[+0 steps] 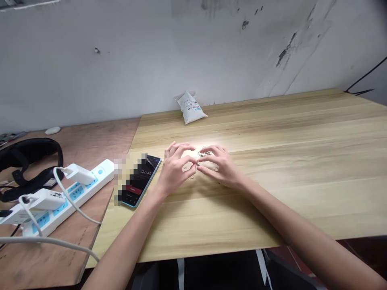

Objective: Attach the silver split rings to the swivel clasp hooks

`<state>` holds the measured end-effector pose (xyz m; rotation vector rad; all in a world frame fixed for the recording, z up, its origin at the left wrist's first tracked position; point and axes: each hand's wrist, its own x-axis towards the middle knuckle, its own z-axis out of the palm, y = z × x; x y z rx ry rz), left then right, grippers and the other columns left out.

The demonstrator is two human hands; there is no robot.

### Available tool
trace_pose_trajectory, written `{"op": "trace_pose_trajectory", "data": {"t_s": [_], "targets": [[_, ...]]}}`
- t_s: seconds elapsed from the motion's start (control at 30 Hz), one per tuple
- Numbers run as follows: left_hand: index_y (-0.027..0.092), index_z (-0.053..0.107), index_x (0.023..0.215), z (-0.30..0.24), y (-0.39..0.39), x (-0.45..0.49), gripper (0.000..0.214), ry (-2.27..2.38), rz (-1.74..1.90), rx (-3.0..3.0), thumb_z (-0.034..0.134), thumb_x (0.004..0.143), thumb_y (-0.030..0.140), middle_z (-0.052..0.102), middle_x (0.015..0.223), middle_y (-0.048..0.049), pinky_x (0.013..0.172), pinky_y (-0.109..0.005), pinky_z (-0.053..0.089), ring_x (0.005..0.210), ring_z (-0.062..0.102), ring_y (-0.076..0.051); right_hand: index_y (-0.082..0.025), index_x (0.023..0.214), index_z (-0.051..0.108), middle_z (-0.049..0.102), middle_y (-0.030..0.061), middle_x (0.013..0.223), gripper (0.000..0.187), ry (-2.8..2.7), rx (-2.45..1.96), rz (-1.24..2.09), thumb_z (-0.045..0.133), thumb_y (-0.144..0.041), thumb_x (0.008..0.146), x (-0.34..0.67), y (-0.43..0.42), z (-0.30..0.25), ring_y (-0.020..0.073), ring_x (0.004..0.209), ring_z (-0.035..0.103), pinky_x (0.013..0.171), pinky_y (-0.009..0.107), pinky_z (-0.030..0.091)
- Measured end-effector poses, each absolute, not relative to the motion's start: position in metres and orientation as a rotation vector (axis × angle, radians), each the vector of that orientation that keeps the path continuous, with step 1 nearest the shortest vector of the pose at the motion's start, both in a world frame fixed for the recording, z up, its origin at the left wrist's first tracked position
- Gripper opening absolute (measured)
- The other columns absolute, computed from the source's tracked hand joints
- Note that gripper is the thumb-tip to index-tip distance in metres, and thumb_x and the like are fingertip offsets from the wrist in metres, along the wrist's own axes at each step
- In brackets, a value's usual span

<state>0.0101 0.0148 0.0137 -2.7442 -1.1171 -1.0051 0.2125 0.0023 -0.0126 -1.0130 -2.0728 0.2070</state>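
Over the light wooden table (296, 177), my left hand (177, 167) and my right hand (220, 167) meet fingertip to fingertip. Both are closed in a pinch on one small metal piece (198, 163), too tiny to make out its exact kind. Thin metal rings lie on the wood close by: one ring (192, 177) below the left fingertips, another ring (216, 169) beside the right hand's fingers. Just beyond the fingers is a small heap of shiny metal pieces (206, 153), partly hidden by my right hand.
A phone (142, 181) showing a timer lies left of my left hand. Further left, a white power strip (77, 195) holds plugged-in chargers with cables, near a black strapped headset (30, 165). A white plastic packet (191, 108) sits at the back against the grey wall (136, 60).
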Motion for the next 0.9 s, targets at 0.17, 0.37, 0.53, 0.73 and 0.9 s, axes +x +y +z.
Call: {"op": "trace_pose_trajectory", "data": {"t_s": [0.17,0.37,0.53,0.73,0.9], "targets": [[0.026,0.069,0.084,0.015,0.014,0.010,0.008,-1.013,-1.066,-2.667,0.066,0.085,0.019,0.068,0.113,-0.0016,0.114,-0.048,0.031,0.120,0.056,-0.022,-0.027,0.092,0.071,0.064,0.0070,0.111,0.012,-2.043,-0.931,0.431,0.060,-0.032,0.093,0.213,0.005,-0.017,0.0235,0.108,0.058,0.096,0.046,0.043],[0.026,0.069,0.083,0.016,0.016,0.010,0.008,-0.958,-1.078,-2.599,0.065,0.085,0.019,0.068,0.114,-0.0019,0.114,-0.049,0.030,0.118,0.058,-0.022,-0.025,0.088,0.071,0.060,0.0075,0.115,0.012,-2.063,-0.923,0.658,0.062,-0.032,0.092,0.219,0.004,-0.002,0.0230,0.112,0.057,0.097,0.046,0.046],[0.025,0.068,0.081,0.017,0.013,0.013,0.009,-0.903,-1.018,-2.630,0.065,0.084,0.017,0.069,0.114,-0.0022,0.113,-0.050,0.031,0.115,0.060,-0.022,-0.025,0.087,0.072,0.060,0.0084,0.115,0.014,-2.253,-0.941,0.605,0.061,-0.033,0.092,0.227,0.006,0.005,0.0242,0.110,0.056,0.095,0.046,0.045],[0.025,0.066,0.079,0.016,0.011,0.016,0.011,-0.919,-0.986,-2.699,0.064,0.083,0.014,0.069,0.113,-0.0010,0.115,-0.052,0.028,0.116,0.060,-0.022,-0.023,0.084,0.070,0.062,0.0084,0.109,0.013,-2.395,-0.940,0.333,0.061,-0.028,0.092,0.227,0.007,-0.002,0.0232,0.103,0.057,0.092,0.044,0.043],[0.024,0.066,0.081,0.012,0.016,0.012,0.007,-1.125,-1.032,-2.741,0.066,0.083,0.018,0.067,0.115,-0.0022,0.115,-0.052,0.027,0.122,0.055,-0.023,-0.023,0.085,0.069,0.065,0.0083,0.106,0.015,-2.203,-1.069,-0.100,0.058,-0.029,0.094,0.225,0.007,-0.004,0.0240,0.099,0.056,0.094,0.046,0.038]]}}
